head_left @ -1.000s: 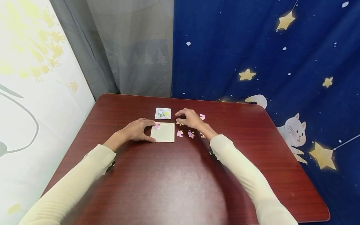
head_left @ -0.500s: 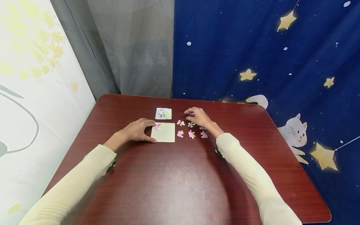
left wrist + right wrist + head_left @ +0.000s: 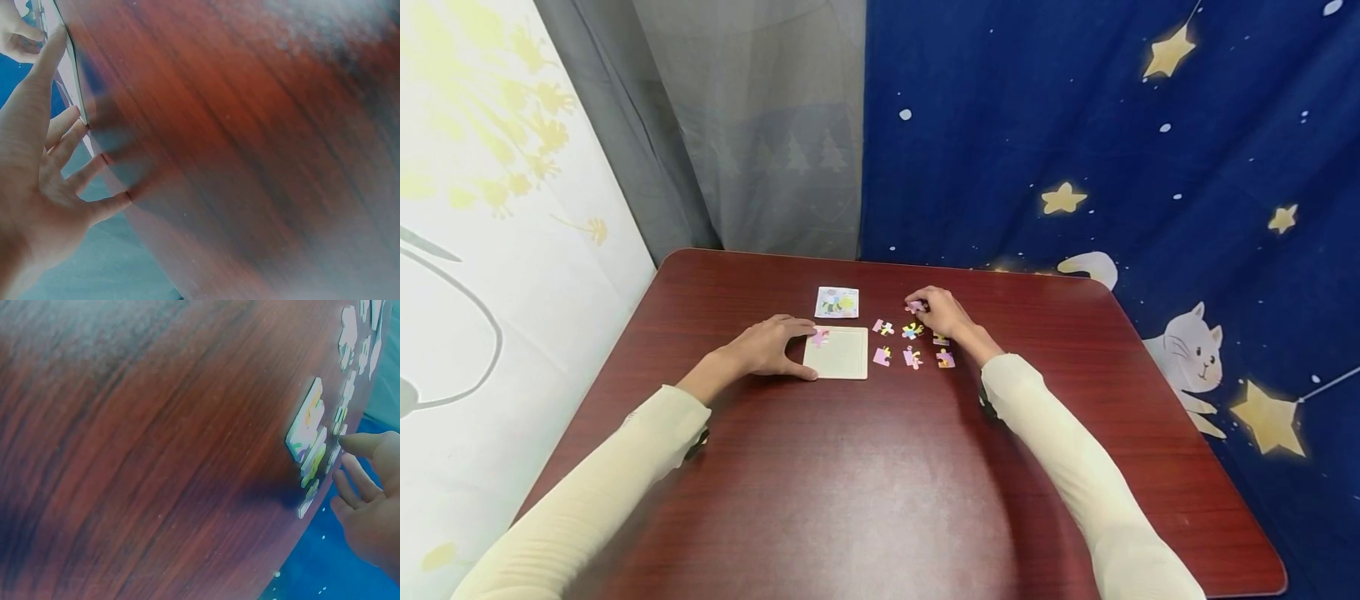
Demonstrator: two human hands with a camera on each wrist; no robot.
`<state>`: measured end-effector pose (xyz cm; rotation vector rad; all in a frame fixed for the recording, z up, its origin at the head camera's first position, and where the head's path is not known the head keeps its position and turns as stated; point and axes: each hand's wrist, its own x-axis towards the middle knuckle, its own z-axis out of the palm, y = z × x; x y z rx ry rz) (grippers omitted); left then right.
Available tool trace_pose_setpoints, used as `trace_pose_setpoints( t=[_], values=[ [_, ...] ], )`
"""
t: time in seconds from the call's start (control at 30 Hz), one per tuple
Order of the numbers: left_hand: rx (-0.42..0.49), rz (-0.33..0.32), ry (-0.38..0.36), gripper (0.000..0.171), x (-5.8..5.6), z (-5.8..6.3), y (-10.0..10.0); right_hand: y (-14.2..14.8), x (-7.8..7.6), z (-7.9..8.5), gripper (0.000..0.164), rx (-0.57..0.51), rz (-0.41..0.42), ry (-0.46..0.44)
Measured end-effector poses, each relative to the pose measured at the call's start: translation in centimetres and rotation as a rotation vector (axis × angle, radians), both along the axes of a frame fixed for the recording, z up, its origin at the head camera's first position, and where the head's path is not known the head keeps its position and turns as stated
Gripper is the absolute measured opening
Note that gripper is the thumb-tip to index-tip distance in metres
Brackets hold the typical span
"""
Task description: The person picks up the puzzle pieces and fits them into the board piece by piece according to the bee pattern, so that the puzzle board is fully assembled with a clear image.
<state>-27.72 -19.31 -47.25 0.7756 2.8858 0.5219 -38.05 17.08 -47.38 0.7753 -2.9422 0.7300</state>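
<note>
A shallow cream puzzle tray point(image 3: 842, 354) lies on the table, a pink puzzle piece point(image 3: 821, 337) in its upper left corner. My left hand point(image 3: 765, 346) holds the tray's left side, thumb at the lower left corner and index finger at the upper left. In the left wrist view, the other fingers point(image 3: 87, 175) spread onto the table. My right hand point(image 3: 946, 312) pinches a pink puzzle piece point(image 3: 914, 307) in the far row, partly covered by fingers. Nearer lie several loose pieces, among them a blue-yellow piece point(image 3: 912, 331) and a pink-yellow piece point(image 3: 945, 358).
Beyond the tray lies a small picture card point(image 3: 837, 302) with a bee on it. The dark red table point(image 3: 865, 483) has its far edge against a grey curtain point(image 3: 775, 150) and a blue starry curtain point(image 3: 1000, 150).
My right hand has moved right and slightly back over the loose pieces, and its fingers have come together on a far pink piece. The left hand and tray have stayed put.
</note>
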Motion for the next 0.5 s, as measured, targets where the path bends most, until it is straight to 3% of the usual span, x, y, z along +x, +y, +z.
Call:
trace_pose_setpoints(
  t=[0.2,0.5],
  values=[
    [0.002,0.003,-0.002,0.095,0.05,-0.07,0.05,0.17,0.08,0.01,0.035,0.044,-0.026,-0.028],
    [0.004,0.004,-0.005,0.095,0.16,-0.03,0.08,-0.17,0.01,-0.14,0.027,0.049,-0.008,-0.019]
  ],
)
